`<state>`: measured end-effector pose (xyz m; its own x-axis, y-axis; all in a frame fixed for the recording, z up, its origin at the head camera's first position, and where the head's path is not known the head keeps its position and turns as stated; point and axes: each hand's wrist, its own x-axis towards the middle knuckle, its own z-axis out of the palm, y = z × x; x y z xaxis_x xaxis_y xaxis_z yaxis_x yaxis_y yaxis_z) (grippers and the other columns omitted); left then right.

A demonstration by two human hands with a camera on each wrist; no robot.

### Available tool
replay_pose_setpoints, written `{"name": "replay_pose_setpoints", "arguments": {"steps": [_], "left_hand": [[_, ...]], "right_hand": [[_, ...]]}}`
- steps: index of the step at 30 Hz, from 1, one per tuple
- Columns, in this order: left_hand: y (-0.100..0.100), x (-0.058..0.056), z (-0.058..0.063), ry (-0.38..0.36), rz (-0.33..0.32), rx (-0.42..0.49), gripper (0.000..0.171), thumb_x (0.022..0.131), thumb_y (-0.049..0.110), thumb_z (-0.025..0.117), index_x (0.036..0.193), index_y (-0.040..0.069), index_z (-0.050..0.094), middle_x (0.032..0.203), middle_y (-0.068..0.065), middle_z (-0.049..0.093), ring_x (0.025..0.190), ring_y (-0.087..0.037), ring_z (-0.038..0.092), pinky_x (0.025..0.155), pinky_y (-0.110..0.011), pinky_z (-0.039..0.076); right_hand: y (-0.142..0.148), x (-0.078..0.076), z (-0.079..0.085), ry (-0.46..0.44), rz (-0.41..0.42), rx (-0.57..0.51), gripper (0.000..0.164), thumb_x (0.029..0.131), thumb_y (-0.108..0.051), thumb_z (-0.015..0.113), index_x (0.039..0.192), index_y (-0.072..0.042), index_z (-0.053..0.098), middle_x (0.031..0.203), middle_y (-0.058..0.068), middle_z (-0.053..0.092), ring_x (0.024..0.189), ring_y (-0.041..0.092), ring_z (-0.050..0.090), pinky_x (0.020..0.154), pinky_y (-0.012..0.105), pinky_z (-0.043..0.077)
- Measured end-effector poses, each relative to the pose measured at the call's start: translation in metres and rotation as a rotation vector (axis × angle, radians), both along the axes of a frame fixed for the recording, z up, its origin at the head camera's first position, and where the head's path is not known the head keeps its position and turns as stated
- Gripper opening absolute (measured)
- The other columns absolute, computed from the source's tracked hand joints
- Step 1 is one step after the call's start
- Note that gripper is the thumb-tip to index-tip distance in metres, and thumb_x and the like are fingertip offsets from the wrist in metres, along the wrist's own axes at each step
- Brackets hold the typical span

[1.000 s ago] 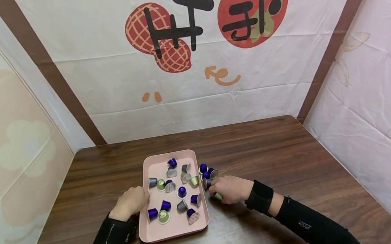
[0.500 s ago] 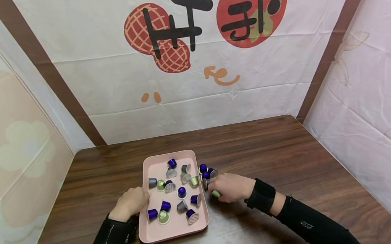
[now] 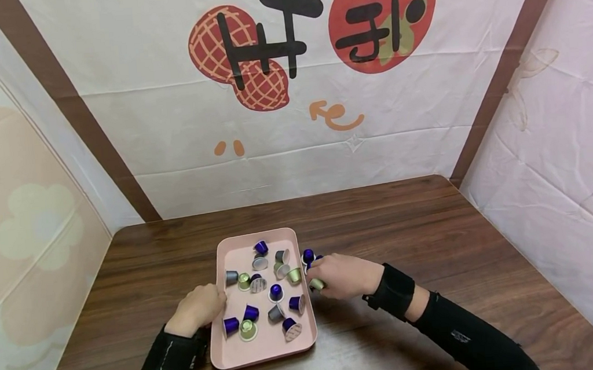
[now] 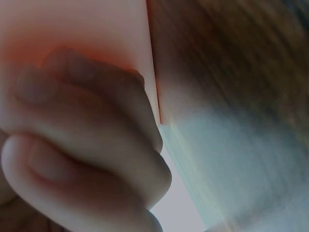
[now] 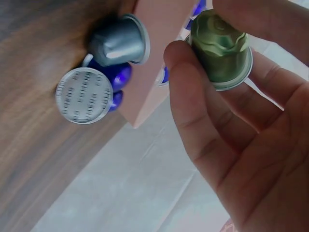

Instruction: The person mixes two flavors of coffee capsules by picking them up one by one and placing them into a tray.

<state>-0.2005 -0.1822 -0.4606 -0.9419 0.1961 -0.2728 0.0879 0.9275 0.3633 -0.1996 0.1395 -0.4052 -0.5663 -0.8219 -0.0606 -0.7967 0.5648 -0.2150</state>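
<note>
My right hand (image 3: 346, 275) pinches a green coffee capsule (image 5: 219, 50) between thumb and fingers, raised just off the right side of the pink tray (image 3: 260, 356). Close by on the table, in the right wrist view, lie a grey capsule (image 5: 120, 41), a capsule showing its printed silver lid (image 5: 84, 95), and purple ones (image 5: 118, 75) partly hidden behind them. On the tray's left edge, my left hand (image 3: 199, 309) holds the rim with curled fingers (image 4: 96, 116). Several purple, grey and green capsules are scattered inside the tray, among them a green capsule (image 3: 247, 329) near the front.
The tray stands on a brown wooden table (image 3: 410, 228), left of its middle. Behind the table hangs a white printed cloth (image 3: 167, 131), with more cloth at both sides. Purple capsules (image 3: 308, 256) sit right against the tray's right wall.
My right hand has picked up the green capsule from beside the tray and moved slightly up and left with it. The left hand and the tray have stayed put.
</note>
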Motion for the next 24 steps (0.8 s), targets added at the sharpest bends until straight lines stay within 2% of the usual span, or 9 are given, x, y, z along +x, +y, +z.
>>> {"name": "replay_pose_setpoints", "arguments": {"steps": [6, 11, 15, 24], "left_hand": [[0.0, 0.0, 0.001, 0.0, 0.002, 0.0, 0.031, 0.093, 0.018, 0.042, 0.068, 0.006, 0.054, 0.057, -0.007, 0.05, 0.049, -0.02, 0.05, 0.047, -0.033, 0.037], [0.0, 0.001, 0.002, -0.001, 0.001, 0.007, 0.031, 0.093, 0.018, 0.042, 0.067, 0.007, 0.054, 0.058, -0.007, 0.05, 0.05, -0.021, 0.05, 0.047, -0.034, 0.037], [0.001, 0.001, 0.002, 0.004, 0.002, -0.001, 0.031, 0.093, 0.018, 0.042, 0.067, 0.007, 0.054, 0.057, -0.007, 0.05, 0.05, -0.021, 0.05, 0.048, -0.035, 0.038], [0.0, 0.0, 0.002, 0.01, 0.006, -0.01, 0.03, 0.093, 0.019, 0.042, 0.068, 0.006, 0.054, 0.059, -0.008, 0.05, 0.053, -0.022, 0.051, 0.05, -0.036, 0.04]], "right_hand": [[-0.014, -0.009, 0.008, -0.004, 0.001, -0.028, 0.021, 0.084, -0.008, 0.067, 0.105, -0.009, 0.065, 0.09, -0.003, 0.06, 0.072, 0.005, 0.05, 0.066, 0.019, 0.043], [-0.026, -0.018, 0.014, -0.007, 0.016, -0.035, 0.018, 0.084, -0.01, 0.068, 0.102, -0.008, 0.065, 0.091, -0.002, 0.06, 0.076, 0.005, 0.052, 0.069, 0.019, 0.044], [-0.036, -0.026, 0.016, -0.023, 0.003, -0.022, 0.02, 0.085, -0.01, 0.067, 0.105, -0.008, 0.065, 0.093, -0.001, 0.06, 0.078, 0.006, 0.053, 0.071, 0.02, 0.044], [-0.054, -0.042, 0.014, -0.085, -0.043, 0.015, 0.026, 0.087, -0.009, 0.064, 0.113, -0.008, 0.063, 0.103, 0.003, 0.061, 0.074, 0.005, 0.054, 0.065, 0.016, 0.043]]}}
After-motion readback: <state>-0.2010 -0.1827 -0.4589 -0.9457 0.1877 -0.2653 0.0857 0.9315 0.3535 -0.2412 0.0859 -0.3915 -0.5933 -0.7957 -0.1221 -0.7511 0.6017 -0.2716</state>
